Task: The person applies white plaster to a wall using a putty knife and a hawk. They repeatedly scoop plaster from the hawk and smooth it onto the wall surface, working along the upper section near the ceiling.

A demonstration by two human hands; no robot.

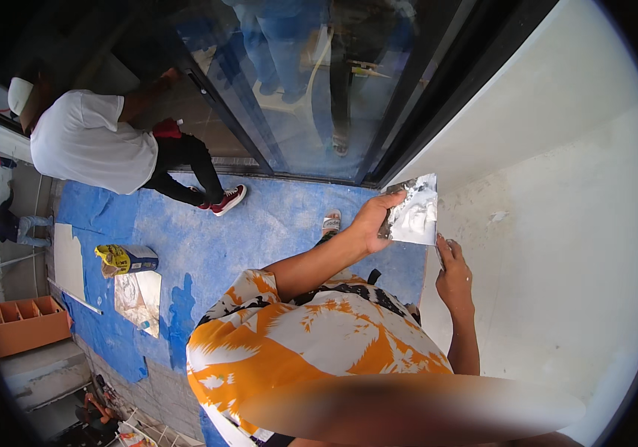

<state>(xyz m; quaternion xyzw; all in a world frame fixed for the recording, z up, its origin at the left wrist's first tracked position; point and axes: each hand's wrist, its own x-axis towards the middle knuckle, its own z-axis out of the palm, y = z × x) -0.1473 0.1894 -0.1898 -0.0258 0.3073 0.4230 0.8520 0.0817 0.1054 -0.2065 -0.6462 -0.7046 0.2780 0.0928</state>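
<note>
My left hand [373, 226] grips a wide steel putty blade [425, 210] by its near side, thumb on top. White putty [413, 216] is smeared and heaped on the blade's face. Close by on the right, my right hand [454, 277] is closed on a thin scraper [439, 257], seen nearly edge-on. The scraper's upper end reaches the blade's lower right corner; whether they touch I cannot tell. Both hands are beside a pale plastered wall [557, 246] with a few rough patches.
A dark-framed glass door [297, 97] stands ahead. At left a person in a white shirt [95, 141] leans towards it. Blue sheeting [274, 223] covers the floor, bearing a yellow-and-blue bag [129, 259] and a smeared board [147, 298]. An orange-brown shelf unit [28, 331] lies further left.
</note>
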